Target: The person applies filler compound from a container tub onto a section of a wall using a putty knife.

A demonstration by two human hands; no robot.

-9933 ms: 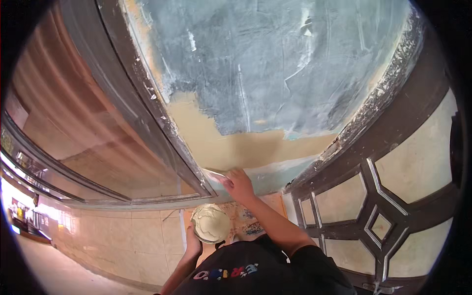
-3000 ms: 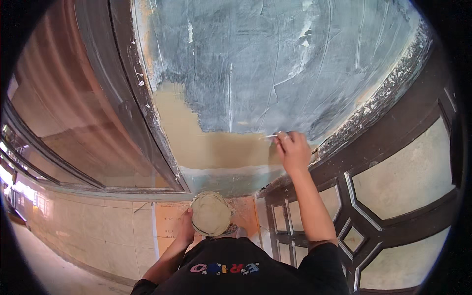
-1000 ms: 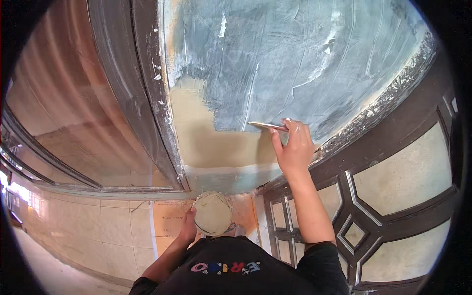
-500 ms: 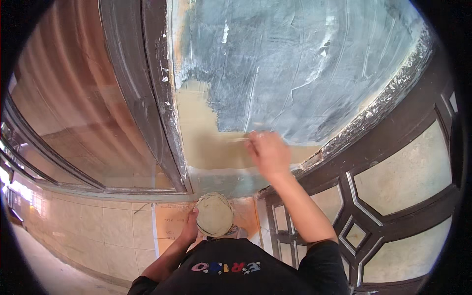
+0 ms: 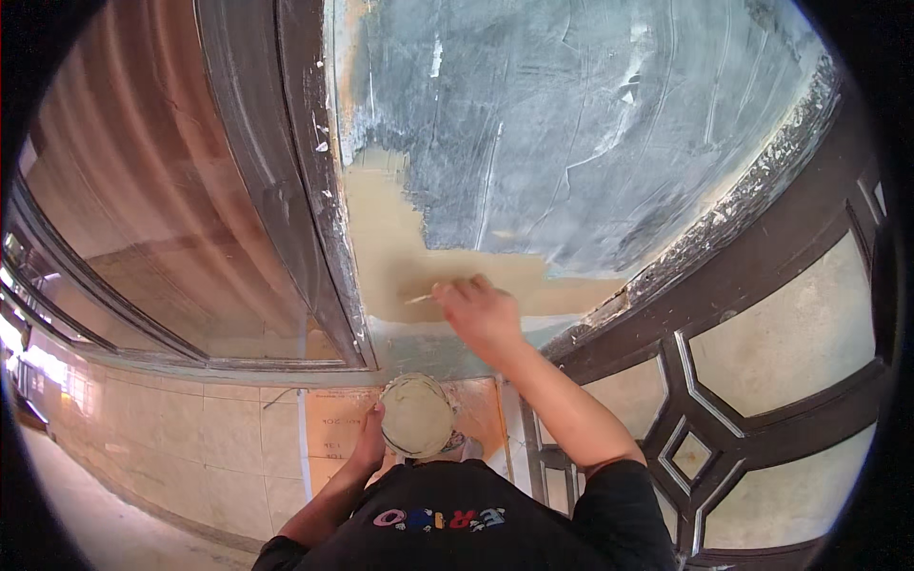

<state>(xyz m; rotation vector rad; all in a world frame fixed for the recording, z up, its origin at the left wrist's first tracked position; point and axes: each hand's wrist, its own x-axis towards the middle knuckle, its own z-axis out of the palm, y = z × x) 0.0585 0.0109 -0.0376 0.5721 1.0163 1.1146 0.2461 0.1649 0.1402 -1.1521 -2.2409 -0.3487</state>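
Observation:
My right hand [image 5: 484, 319] is closed round a small paintbrush [image 5: 419, 300], whose pale tip points left against the wall. Beneath it, fresh tan paint [image 5: 386, 224] runs down the wall's left side and across its lower part. Above that band the wall [image 5: 543, 133] is a streaky blue-grey with white scrapes. Close to my chest, my left hand [image 5: 370, 440] grips the left side of a round tub of tan paint [image 5: 417, 416]. Most of the brush handle is hidden by my right fingers.
A dark wooden window frame [image 5: 276, 181] with glass borders the wall on the left. To the right stands a dark wooden door with pale panels [image 5: 781, 328]; chipped trim [image 5: 733, 205] edges the wall beside it. Orange sheeting [image 5: 333, 428] lies on the tiled floor [image 5: 228, 428] below.
My right hand has moved left and down with the brush. Tan paint now shows where the hand was covering the wall. My left hand and the tub stay about where they were.

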